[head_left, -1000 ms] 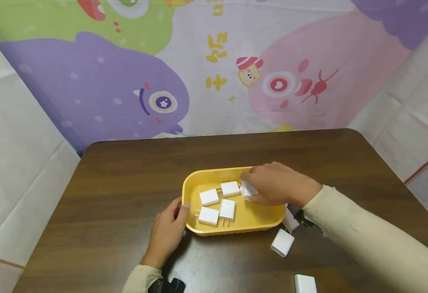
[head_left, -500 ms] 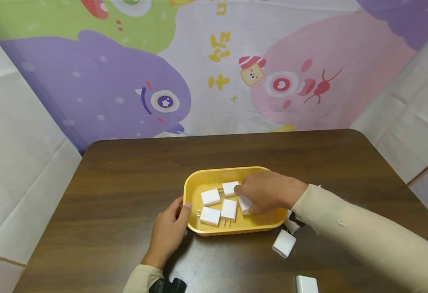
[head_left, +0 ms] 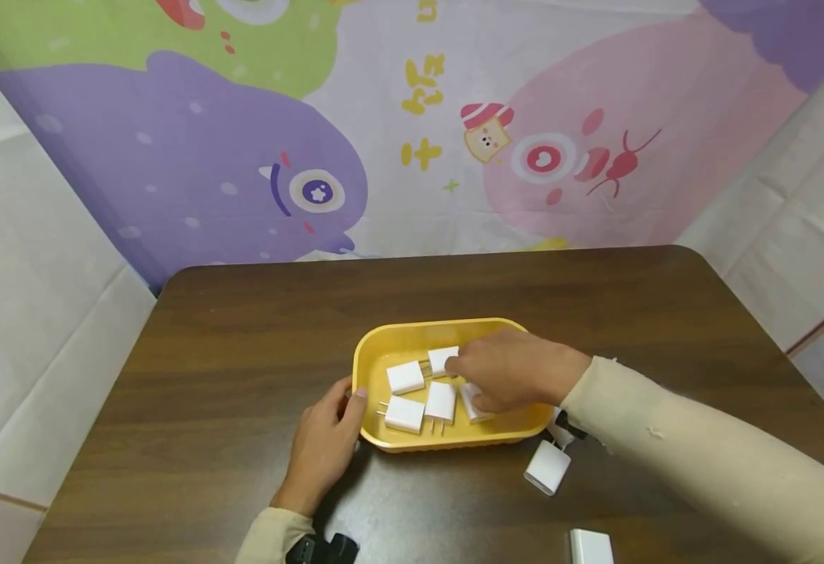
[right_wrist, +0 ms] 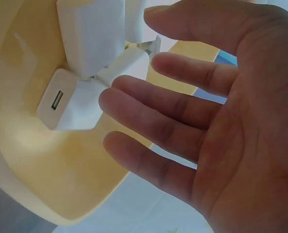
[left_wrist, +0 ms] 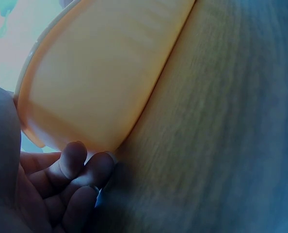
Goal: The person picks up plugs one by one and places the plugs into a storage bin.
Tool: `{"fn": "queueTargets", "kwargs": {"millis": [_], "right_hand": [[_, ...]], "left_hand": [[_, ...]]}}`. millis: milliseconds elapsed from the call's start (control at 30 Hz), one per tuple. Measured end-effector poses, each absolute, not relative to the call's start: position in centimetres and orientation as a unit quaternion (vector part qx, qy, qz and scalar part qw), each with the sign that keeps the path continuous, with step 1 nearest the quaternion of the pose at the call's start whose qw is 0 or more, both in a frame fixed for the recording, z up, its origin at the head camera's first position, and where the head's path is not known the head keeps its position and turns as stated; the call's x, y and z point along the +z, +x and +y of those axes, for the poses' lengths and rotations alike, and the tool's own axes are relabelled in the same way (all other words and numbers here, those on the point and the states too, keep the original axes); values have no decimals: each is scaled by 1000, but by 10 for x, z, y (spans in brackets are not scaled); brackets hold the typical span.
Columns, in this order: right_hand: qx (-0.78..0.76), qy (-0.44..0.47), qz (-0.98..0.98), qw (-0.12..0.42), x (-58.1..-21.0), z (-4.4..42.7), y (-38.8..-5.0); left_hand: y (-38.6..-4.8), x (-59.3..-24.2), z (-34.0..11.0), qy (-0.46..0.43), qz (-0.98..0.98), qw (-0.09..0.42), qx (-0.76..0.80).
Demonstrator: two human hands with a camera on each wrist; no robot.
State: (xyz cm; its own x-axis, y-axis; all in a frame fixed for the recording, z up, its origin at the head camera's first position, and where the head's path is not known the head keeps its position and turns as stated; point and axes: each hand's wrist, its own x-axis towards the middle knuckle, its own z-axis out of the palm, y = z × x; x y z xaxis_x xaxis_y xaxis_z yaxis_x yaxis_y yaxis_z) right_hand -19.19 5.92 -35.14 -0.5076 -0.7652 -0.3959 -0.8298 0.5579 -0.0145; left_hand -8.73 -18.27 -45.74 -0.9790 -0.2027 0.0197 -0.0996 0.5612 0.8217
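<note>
A yellow plastic tray (head_left: 392, 338) stands on the table with several white charger plugs in it. My left hand (head_left: 322, 450) holds the tray's left end, thumb at the rim and fingers bent against the outer wall in the left wrist view. Inside the right part of the tray, my right hand (head_left: 514, 368) hovers low with its fingers extended and apart. A charger plug (head_left: 471, 403) lies beneath that hand, partly hidden by it. In the right wrist view, a charger plug with a USB slot (right_wrist: 73, 102) sits beyond the fingertips; nothing is gripped.
Outside the tray's right front corner lies one charger plug (head_left: 547, 468), with another (head_left: 561, 435) mostly hidden behind the right wrist. A further white charger (head_left: 591, 547) is at the bottom edge of the head view. The brown table (head_left: 243, 345) meets a cartoon-printed cloth (head_left: 412, 211) behind.
My right hand has lowered a charger plug into the tray and let go of it, shifting slightly left. The left hand stays at the tray's end.
</note>
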Motion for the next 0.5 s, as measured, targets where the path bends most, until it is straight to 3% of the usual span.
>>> {"fn": "queueTargets", "kwargs": {"millis": [500], "right_hand": [[74, -475, 865, 147, -355, 63, -192]], "left_hand": [[-88, -457, -183, 83, -884, 56, -457]]}}
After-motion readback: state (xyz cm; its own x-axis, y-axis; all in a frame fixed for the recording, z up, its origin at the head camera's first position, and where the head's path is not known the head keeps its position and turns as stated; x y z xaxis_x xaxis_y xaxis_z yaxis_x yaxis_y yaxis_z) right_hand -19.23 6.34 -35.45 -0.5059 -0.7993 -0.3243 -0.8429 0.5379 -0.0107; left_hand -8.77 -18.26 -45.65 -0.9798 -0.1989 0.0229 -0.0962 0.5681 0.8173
